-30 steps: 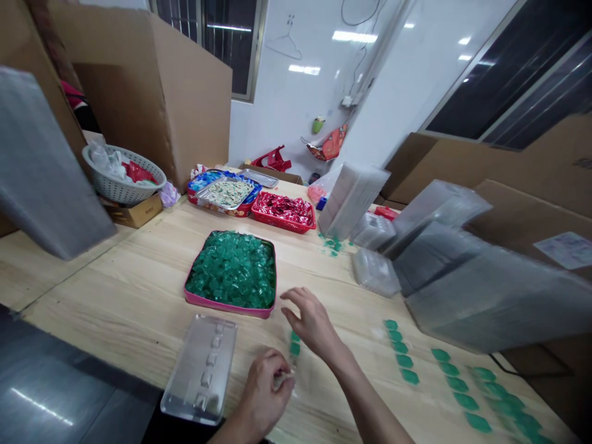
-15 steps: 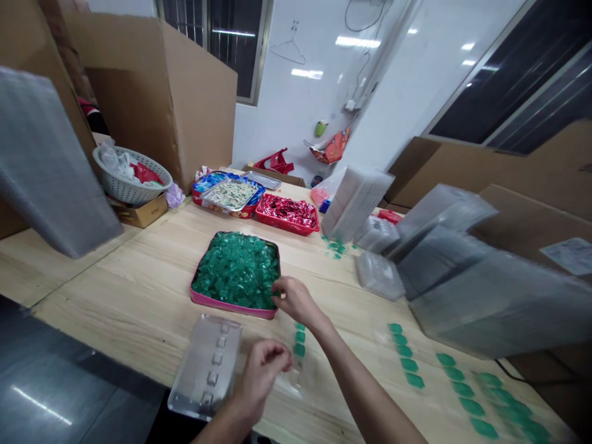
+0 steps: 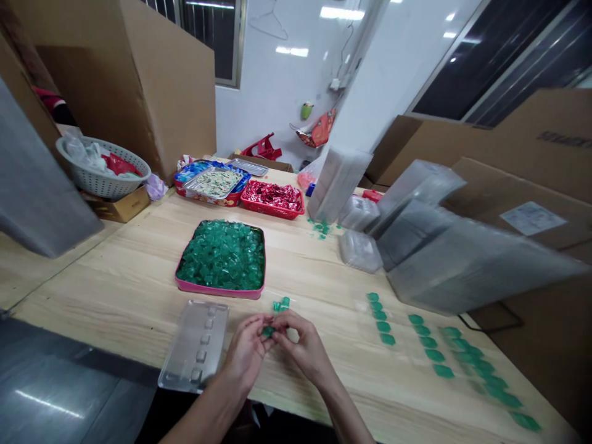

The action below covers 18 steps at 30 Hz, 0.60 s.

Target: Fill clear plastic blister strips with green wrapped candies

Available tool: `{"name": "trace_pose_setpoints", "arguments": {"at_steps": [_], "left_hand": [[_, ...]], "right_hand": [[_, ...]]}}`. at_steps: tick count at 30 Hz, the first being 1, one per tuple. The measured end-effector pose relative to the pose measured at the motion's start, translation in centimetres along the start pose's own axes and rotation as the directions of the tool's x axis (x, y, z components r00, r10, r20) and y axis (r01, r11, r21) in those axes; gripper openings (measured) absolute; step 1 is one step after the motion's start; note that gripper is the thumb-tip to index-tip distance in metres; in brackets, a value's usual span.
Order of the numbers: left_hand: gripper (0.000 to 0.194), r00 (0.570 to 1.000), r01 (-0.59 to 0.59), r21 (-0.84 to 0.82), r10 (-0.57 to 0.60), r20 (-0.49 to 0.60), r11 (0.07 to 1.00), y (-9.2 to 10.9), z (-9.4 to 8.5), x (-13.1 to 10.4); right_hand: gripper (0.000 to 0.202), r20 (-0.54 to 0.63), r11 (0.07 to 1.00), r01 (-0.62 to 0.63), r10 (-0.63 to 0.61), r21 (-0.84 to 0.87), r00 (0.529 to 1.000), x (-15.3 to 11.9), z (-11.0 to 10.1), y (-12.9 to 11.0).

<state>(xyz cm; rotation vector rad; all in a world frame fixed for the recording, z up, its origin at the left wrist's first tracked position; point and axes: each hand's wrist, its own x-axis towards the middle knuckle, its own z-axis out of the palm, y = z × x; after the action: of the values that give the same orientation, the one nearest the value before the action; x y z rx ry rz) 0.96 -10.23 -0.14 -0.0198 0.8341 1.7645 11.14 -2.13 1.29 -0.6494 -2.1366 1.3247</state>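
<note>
Above the table's near edge my left hand (image 3: 246,350) and my right hand (image 3: 306,346) meet, both closed at the fingertips on one small green translucent piece (image 3: 267,332). Just beyond my fingers lie a few more green pieces (image 3: 281,304) on what looks like clear plastic, partly hidden by my hands. To the left of my left hand rests a clear plastic tray (image 3: 186,351) with a row of small square hollows. Farther back stands a pink-rimmed tin (image 3: 217,291) heaped with green pieces.
Rows of green pieces (image 3: 380,316) in clear plastic lie at right. Behind them lean stacks of clear plastic trays (image 3: 435,246). A red basket (image 3: 272,212) of red packets and a metal tray (image 3: 216,182) stand at the back; a colander (image 3: 99,182) is at left.
My right hand has moved from the tin's right edge toward me and now meets my left hand. A green piece shows between their fingers. The view has shifted slightly.
</note>
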Motion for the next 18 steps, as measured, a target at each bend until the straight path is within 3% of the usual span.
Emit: {"name": "trace_pose_setpoints", "arguments": {"at_steps": [6,10,14,18], "left_hand": [[0.023,0.999,-0.04,0.258,0.033,0.031,0.965,0.3,0.0,-1.7],[0.023,0.997,-0.082,0.375,0.072,0.041,0.923,0.3,-0.1,-1.8],[0.016,0.987,-0.16,0.445,0.144,0.069,0.881,0.1,0.0,-2.1],[0.013,0.985,-0.167,0.48,0.163,0.048,0.862,-0.4,0.3,-2.6]], "right_hand": [[0.006,-0.125,0.998,-0.024,0.03,0.051,0.992,-1.5,-0.2,0.2],[0.004,-0.127,0.996,-0.011,0.023,0.091,0.992,-2.4,-0.3,-0.2],[0.01,-0.11,0.968,-0.089,0.118,0.235,0.987,-3.2,-0.3,-0.3],[0.018,-0.135,0.91,-0.175,0.241,0.376,0.961,-4.2,0.1,0.1]]}}
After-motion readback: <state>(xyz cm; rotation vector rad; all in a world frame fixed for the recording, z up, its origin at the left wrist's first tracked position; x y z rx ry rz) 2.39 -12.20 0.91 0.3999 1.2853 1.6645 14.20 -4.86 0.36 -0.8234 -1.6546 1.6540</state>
